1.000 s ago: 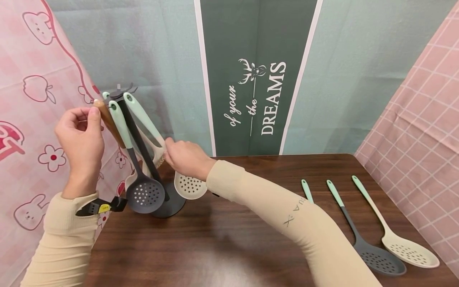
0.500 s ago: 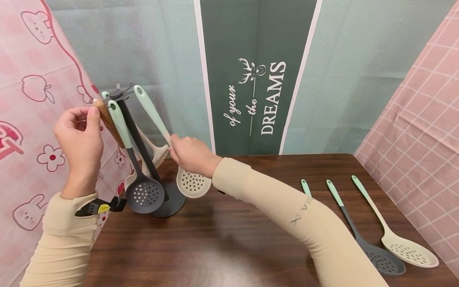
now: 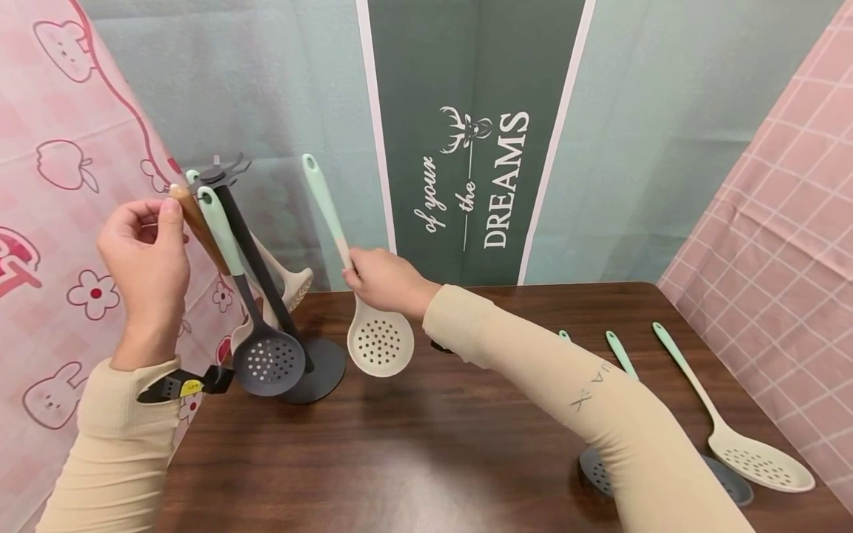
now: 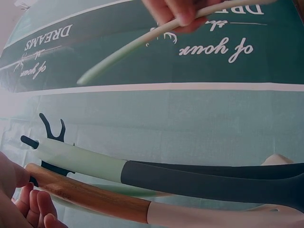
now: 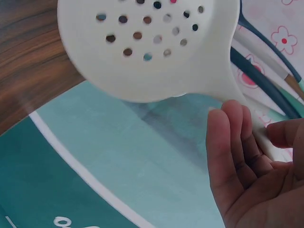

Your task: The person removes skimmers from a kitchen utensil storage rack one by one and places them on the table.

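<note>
My right hand (image 3: 393, 281) grips a white skimmer (image 3: 381, 344) with a mint handle. The skimmer hangs above the table to the right of a dark utensil stand (image 3: 260, 274), its perforated bowl low and its handle pointing up. At the top left of the stand, my left hand (image 3: 146, 259) pinches a dark hook tip (image 4: 33, 181) by the end of a wooden-handled utensil (image 4: 90, 192). A dark grey skimmer (image 3: 269, 363) with a mint handle hangs at the stand's front. Behind it hangs a cream masher-like utensil (image 3: 296, 287), its handle partly hidden.
On the right of the brown table (image 3: 426, 451) lies a cream slotted spoon (image 3: 760, 463). Beside it are a dark slotted spoon (image 3: 729, 481) and another dark perforated utensil (image 3: 595, 470), both partly hidden by the right sleeve. A pink cloth (image 3: 67, 163) hangs close on the left.
The right hand has lifted the white skimmer off the stand and carried it to the right, its handle now well apart from the hooks. The left hand has stayed nearly still.
</note>
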`<state>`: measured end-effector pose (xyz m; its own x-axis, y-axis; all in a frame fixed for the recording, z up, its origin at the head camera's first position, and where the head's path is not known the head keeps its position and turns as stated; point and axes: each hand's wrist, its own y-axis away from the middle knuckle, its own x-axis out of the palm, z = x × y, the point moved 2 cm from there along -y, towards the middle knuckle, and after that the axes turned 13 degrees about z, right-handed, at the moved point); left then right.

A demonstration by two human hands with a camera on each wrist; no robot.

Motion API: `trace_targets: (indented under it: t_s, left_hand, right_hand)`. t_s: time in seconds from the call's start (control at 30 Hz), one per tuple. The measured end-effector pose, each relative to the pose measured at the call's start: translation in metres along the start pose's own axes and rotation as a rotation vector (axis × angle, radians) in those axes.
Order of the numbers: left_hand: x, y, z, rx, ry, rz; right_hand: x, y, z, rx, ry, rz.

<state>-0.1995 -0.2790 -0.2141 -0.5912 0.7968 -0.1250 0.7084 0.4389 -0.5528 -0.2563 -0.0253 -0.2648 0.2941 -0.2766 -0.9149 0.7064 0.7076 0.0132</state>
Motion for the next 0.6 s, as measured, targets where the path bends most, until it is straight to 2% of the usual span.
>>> trace_targets:
  t_s: [0.23,0.47,0.6]
  left_hand:
    - [0.0,0.0,0.0,-0.016,-0.008,0.002]
    - [0.001,0.001,0.0,-0.011,-0.009,-0.002]
    - [0.0,0.0,0.0,-0.009,0.001,-0.004]
  right_hand:
    - [-0.002,0.01,-0.019,0.032,-0.076,0.026]
    - [-0.007,0.02,-0.034,0.112,-0.207,0.137]
    - [-0.012,0.025,-0.04,0.149,-0.21,0.171]
